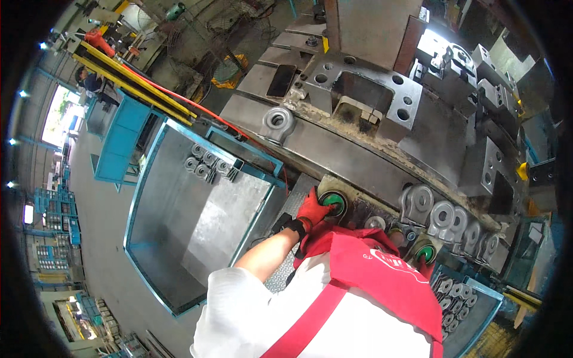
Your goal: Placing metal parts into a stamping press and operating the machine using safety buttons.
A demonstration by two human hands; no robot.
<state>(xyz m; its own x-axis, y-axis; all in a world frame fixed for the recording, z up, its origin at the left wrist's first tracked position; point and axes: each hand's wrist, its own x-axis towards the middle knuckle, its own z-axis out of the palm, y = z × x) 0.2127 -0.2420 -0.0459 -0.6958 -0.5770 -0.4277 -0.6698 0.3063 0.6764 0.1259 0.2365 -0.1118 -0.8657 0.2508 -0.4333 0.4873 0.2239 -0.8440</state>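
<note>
My left hand [312, 210], in a red glove with a black wrist band, rests at a round green push button [334, 203] set in a dark ring. Its fingers reach out over the button and hold nothing. At a second green button [425, 254], farther right, the red-gloved fingers of my right hand [426, 268] touch the lower part; the red apron hides most of that hand. Several grey metal ring-ended parts [442, 216] stand along the press edge above the right button. Another such ring part [277, 122] sits on the machine bed, above and left of my left hand.
The large press die [382, 89] fills the area ahead, with heavy steel blocks at right. A blue-framed metal bin [197, 238] stands at left, with several ring parts in its far corner. More parts lie in a bin [486, 304] at lower right. A person [95, 83] is far left.
</note>
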